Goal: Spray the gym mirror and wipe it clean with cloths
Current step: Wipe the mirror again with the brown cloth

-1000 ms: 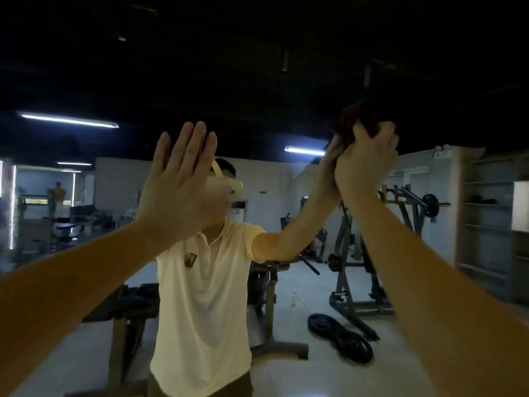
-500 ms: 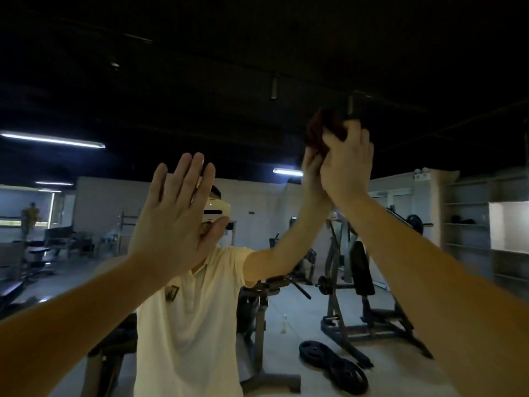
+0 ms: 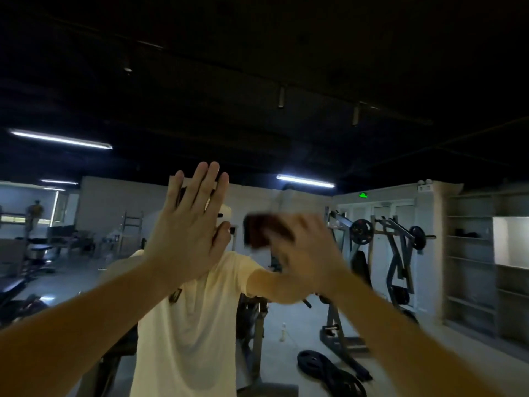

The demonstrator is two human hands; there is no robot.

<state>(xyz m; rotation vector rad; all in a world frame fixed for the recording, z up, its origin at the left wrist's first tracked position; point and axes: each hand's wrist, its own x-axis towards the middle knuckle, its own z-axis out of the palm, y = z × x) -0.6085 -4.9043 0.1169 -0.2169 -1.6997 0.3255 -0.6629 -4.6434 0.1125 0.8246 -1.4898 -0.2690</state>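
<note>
Swung the right grip (image 3: 306, 247) and its dark reddish cloth (image 3: 257, 232) down and leftward since half a second ago, from high on the dark upper glass to about the level of the reflected headset (image 3: 224, 214). Kept the left grip (image 3: 187, 227) flat and raised, much as before.

Starting at the left edge of the mirror (image 3: 286, 133): reflects a lit ceiling tube (image 3: 60, 138) and, below it, benches (image 3: 37, 250) on a grey floor (image 3: 71, 279), with a small figure (image 3: 35, 209) far back.

Next, holds the left grip up before the glass, fingers straight and close together, thumb out to the side, palm toward the mirror. Cannot tell whether actually touching the glass.

Behind that, shows the reflected person (image 3: 189, 325) in a pale yellow shirt, face hidden by the raised grip.

Just to the right, near the mirror's middle, carries the cloth against or very close to the glass, smeared by motion blur. Bends the right grip's fingers over the cloth's right end and holds it there; cannot make out each finger through the blur.

Further right, reflects a second ceiling tube (image 3: 305, 181), a green sign (image 3: 363, 194), a plate-loaded machine (image 3: 386, 253) and black weight plates (image 3: 329, 371) lying on the floor beneath.

Ends at the right edge with open shelving (image 3: 472, 267).
</note>
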